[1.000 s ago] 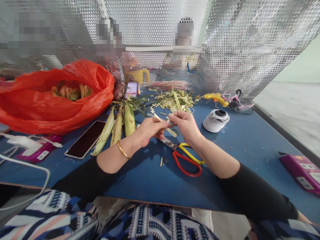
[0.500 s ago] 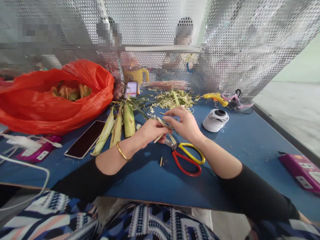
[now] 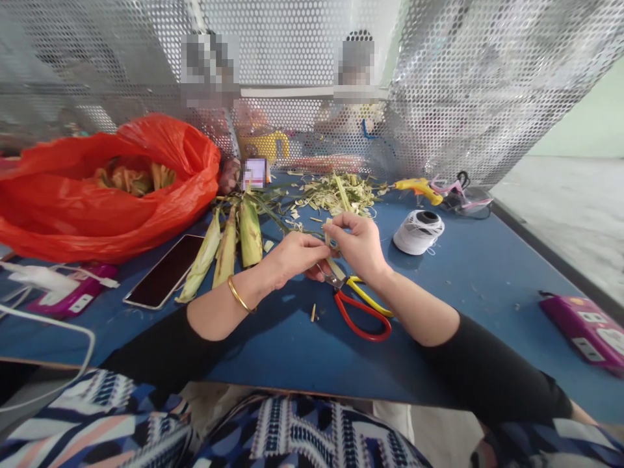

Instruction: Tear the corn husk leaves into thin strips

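My left hand (image 3: 301,253) and my right hand (image 3: 358,245) meet over the middle of the blue table. A pale strip of corn husk (image 3: 328,239) stands between them, pinched by the fingers of both; its lower part is mostly hidden. Just below lie scissors (image 3: 363,318) with one red and one yellow handle, their blades partly under my hands. A small pale husk scrap (image 3: 312,312) rests left of the scissors. To the left of my left hand, several husk-covered corn ears or husk bundles (image 3: 250,235) lie side by side.
A red plastic bag (image 3: 185,195) holding husk pieces stands at left, with a dark phone (image 3: 166,272) before it. Husk shreds (image 3: 341,194) are piled behind. A white thread spool (image 3: 414,235), yellow glue gun (image 3: 419,188) and purple power strip (image 3: 587,328) are at right. Perforated metal panels (image 3: 302,58) close the back.
The husk strip has turned from slanting to more upright between my fingers. My right hand's fingers have closed in on it, and the right forearm now covers part of the yellow handle.
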`<state>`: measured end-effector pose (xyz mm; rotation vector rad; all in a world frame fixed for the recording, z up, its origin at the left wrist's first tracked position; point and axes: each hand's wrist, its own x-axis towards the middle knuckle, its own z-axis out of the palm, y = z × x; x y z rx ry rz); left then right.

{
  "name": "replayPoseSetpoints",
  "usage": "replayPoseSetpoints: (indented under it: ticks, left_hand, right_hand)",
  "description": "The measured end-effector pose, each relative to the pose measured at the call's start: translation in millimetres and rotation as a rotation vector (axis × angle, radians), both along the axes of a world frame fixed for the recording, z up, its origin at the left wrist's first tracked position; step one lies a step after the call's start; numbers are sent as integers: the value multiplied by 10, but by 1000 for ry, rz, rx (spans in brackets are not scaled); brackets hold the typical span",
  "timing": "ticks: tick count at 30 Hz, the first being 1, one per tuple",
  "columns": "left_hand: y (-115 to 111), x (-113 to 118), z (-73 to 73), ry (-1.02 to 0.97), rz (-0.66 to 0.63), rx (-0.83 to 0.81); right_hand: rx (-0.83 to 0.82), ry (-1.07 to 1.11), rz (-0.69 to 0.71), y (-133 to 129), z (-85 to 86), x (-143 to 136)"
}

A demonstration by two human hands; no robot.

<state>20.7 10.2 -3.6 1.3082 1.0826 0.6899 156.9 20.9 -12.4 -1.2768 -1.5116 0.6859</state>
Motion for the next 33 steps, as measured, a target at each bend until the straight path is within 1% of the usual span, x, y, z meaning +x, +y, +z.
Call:
replayPoseSetpoints:
  ticks: [3, 5, 7, 9, 11, 12, 14, 16, 17, 19, 20, 22, 24, 30, 33]
  left_hand:
    - [4, -3, -11, -30, -17, -51]
    - [10, -9, -6, -109, 7, -113]
    - [22, -25, 14, -217, 44, -166]
    - [42, -52, 48, -327, 76, -179]
    - [67, -82, 86, -412, 115, -159]
    - [78, -93, 101, -443, 138, -143]
    - [93, -104, 117, -482, 192, -111]
    - [96, -96, 109, -505, 237, -73]
    - [94, -88, 99, -512, 238, -49]
    - [86, -66, 72, -518, 241, 6]
    - [82, -56, 59, -516, 243, 25]
    - [77, -40, 39, -510, 259, 37]
    - [76, -28, 29, -507, 267, 26]
    - [86, -2, -2, -577, 355, 24]
    - [105, -26, -5, -555, 345, 23]
  right_hand:
    - [48, -58, -15, 21, -11, 15]
    - [112, -123, 2, 29, 35, 59]
    - [234, -205, -16, 14, 135, 124]
    - [374, -273, -97, -37, 262, 185]
    - [432, -303, -170, -112, 362, 210]
    - [419, -324, -175, -149, 385, 203]
    - [313, -373, -104, -206, 363, 147]
    - [129, -409, -21, -224, 263, 54]
    - [44, -403, 16, -219, 198, 3]
    - [-67, -326, 63, -200, 73, -85]
    - [-84, -264, 81, -191, 26, -116]
    - [-64, -167, 100, -186, -20, -147]
    - [-8, -144, 117, -199, -14, -147]
    - [95, -313, 165, -258, 12, -128]
    - [109, -407, 185, -283, 40, -112]
